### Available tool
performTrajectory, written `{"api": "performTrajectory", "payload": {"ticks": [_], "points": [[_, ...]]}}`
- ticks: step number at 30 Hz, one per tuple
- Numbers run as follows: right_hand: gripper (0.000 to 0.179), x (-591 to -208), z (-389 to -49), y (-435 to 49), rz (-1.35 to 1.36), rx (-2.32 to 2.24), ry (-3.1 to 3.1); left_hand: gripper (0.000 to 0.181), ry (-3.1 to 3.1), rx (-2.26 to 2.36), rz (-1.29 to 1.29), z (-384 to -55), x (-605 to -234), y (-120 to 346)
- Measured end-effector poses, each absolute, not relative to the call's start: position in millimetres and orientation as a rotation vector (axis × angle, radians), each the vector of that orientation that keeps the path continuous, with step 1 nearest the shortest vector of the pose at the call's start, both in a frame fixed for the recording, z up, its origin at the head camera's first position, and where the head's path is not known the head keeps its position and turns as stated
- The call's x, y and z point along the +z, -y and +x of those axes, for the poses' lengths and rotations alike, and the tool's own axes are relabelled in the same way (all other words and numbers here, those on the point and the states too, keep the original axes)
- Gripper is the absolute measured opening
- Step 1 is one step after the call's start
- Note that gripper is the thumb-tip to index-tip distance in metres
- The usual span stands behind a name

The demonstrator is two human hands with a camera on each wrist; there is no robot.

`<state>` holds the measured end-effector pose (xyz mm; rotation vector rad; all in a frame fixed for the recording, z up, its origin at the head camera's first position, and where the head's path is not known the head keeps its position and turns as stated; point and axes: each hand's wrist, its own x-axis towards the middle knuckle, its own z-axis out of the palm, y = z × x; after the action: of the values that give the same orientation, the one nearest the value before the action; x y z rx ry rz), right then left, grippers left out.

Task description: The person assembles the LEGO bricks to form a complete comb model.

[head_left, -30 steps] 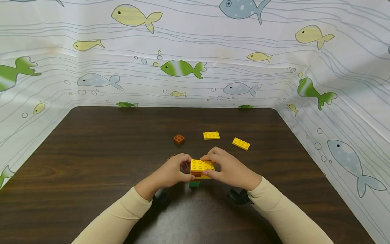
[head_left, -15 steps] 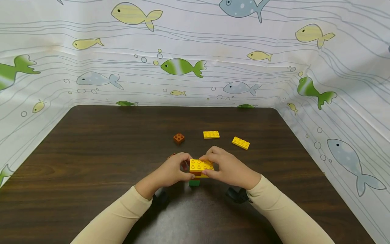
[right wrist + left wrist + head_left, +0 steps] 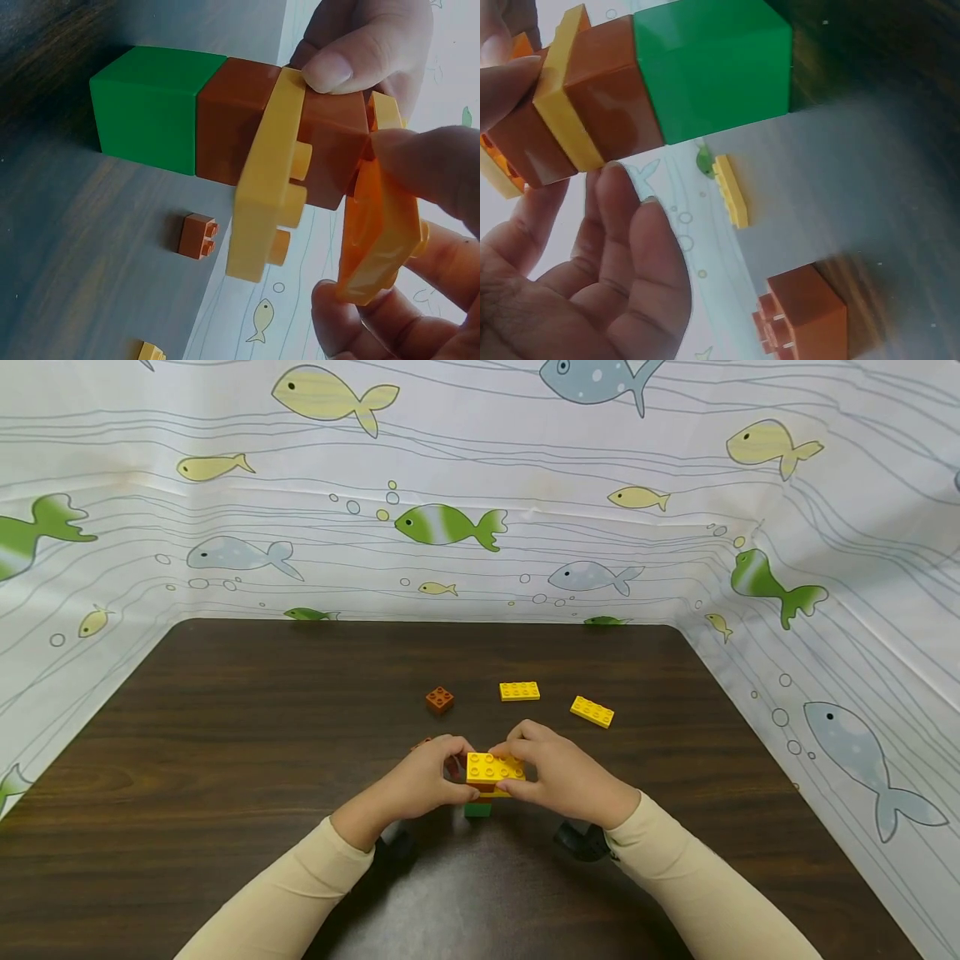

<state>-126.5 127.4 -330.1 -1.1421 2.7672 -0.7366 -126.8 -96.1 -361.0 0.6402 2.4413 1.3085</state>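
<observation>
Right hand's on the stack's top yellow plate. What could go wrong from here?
1. The top plate looks tilted on the upper brown brick, with a gap in the right wrist view; it may seat crooked.
2. Both it and the lower plate overhang rightward, so the right hand pressing there could tip the stack.
3. The left hand grips high; the green block at the bottom is unheld and might slip.

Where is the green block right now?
In the head view, the green block is at lower centre, low between the left hand and right hand. It forms the stack's bottom, directly under a brown block.
</observation>
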Motion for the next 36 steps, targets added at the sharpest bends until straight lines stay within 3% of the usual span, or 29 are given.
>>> {"api": "performTrajectory", "payload": {"ticks": [9, 36], "points": [[0.037, -331.0, -125.3, -127.3, -1.153, -0.762, -2.758, 0.037, -2.49, 1.349, 0.696, -120.8, -355.5, 100.1], [0.038, -334.3, -126.9, -127.6, -1.15, -0.695, -2.814, 0.027, -2.569, 1.277, 0.667, -120.1, -349.5, 98.0]]}}
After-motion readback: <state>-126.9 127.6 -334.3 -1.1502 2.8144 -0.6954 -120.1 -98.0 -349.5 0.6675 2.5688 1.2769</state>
